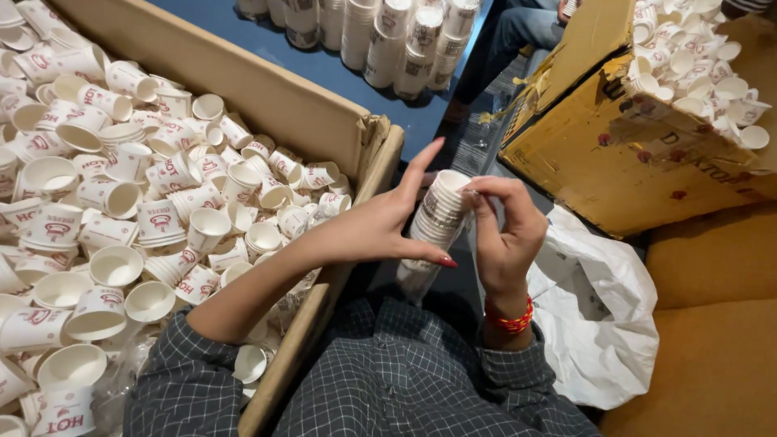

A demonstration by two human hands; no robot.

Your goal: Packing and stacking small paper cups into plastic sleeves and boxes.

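The left hand is wrapped around a nested stack of small white paper cups, thumb beneath and index finger stretched up past the rim, holding the stack tilted over the lap between two cartons. The right hand has its fingertips pinched at the rim of the topmost cup, its wrist wearing a red beaded bracelet. To the left lies a wide cardboard box heaped with loose red-printed paper cups, to the right a tilted yellow carton holding more cups, and a white plastic bag sits by the right forearm.
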